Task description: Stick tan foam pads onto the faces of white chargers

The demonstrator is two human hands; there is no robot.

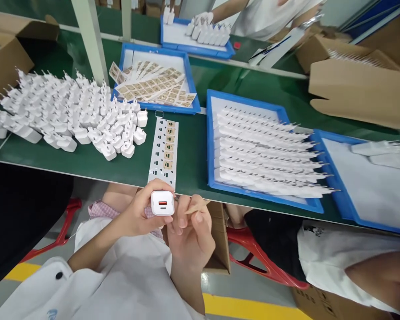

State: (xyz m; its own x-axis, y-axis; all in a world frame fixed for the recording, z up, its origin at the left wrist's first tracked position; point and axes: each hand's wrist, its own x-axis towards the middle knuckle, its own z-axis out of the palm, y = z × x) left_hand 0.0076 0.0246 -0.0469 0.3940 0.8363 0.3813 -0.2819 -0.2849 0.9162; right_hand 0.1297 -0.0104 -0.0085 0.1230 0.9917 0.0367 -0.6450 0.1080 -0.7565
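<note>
My left hand is closed round a small white charger plug, its port face with a red slot turned toward me, held just below the near table edge. My right hand is closed in a pinch on a thin wooden stick, its fingers touching the charger's right side. Just beyond the charger a white sticker strip with small gold labels lies on the green table. A heap of several white charger plugs covers the table's left part.
A blue tray at centre right holds rows of white chargers. Another blue tray holds label sheets. Cardboard boxes stand at far right and far left. Another person's gloved hand works at a far tray. A co-worker's arm shows at lower right.
</note>
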